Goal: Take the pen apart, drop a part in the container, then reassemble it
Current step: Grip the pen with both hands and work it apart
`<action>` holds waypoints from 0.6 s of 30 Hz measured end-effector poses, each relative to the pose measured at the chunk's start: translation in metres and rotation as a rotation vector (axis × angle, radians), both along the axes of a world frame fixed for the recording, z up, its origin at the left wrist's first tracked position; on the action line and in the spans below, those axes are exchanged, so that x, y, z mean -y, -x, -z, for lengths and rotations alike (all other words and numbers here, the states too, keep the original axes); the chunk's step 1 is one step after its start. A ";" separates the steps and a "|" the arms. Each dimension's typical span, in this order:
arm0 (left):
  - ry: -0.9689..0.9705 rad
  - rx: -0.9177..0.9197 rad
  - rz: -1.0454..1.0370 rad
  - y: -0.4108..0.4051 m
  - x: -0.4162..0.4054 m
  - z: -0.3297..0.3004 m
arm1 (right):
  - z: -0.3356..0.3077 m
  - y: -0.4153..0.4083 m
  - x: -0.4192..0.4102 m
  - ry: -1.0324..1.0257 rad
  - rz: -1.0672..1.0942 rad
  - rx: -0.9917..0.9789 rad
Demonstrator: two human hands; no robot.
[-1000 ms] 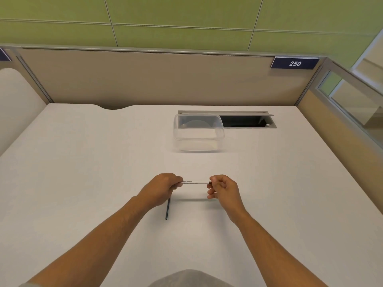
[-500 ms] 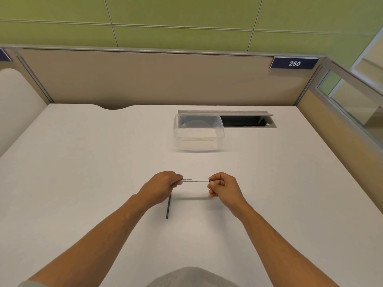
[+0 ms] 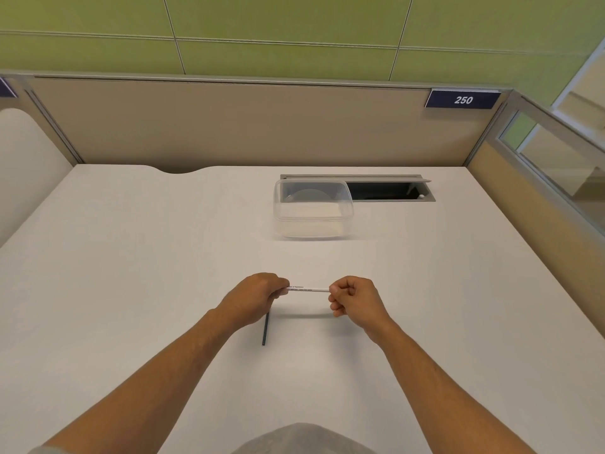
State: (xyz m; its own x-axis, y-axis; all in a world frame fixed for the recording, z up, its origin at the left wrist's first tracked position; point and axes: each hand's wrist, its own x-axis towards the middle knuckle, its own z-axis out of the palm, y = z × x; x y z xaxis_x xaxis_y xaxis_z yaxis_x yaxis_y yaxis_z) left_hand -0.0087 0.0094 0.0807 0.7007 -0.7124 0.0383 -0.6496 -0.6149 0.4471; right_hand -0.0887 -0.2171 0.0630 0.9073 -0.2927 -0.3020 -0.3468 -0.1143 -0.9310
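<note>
The pen barrel (image 3: 307,289) is a slim white tube with a line of small dark print along its side, too fine to read. It lies level, running left to right above the bench (image 3: 131,290), each end pinched in one of the hands, and it throws a soft shadow on the surface below. A thin dark rod (image 3: 265,329), straight and narrow, lies flat on the bench just under the barrel's left end, pointing toward the near edge. The container (image 3: 312,208) is a clear plastic tub with rounded corners, standing upright and lidless well beyond both, nothing visible inside.
</note>
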 end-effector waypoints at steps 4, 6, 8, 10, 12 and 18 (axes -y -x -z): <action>0.020 -0.038 -0.018 0.001 0.000 0.001 | 0.002 -0.001 -0.002 0.024 0.027 0.062; 0.031 -0.064 -0.030 0.001 0.000 0.001 | 0.003 0.000 -0.002 0.039 0.035 0.102; 0.038 -0.070 -0.031 0.000 0.000 0.000 | 0.004 0.001 -0.002 0.045 0.031 0.140; 0.042 -0.063 -0.025 -0.001 0.000 -0.002 | 0.005 0.002 -0.003 0.041 0.031 0.162; 0.036 -0.039 -0.020 -0.002 0.000 -0.003 | 0.006 0.002 -0.004 0.037 0.041 0.166; 0.072 0.047 -0.024 -0.003 -0.002 -0.007 | 0.001 -0.002 -0.006 -0.143 0.078 0.054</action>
State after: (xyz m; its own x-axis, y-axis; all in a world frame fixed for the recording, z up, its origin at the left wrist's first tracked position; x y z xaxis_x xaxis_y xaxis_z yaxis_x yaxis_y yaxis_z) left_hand -0.0060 0.0115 0.0878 0.7140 -0.6894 0.1222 -0.6562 -0.5981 0.4601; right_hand -0.0871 -0.2111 0.0616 0.8995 -0.3204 -0.2970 -0.2984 0.0459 -0.9533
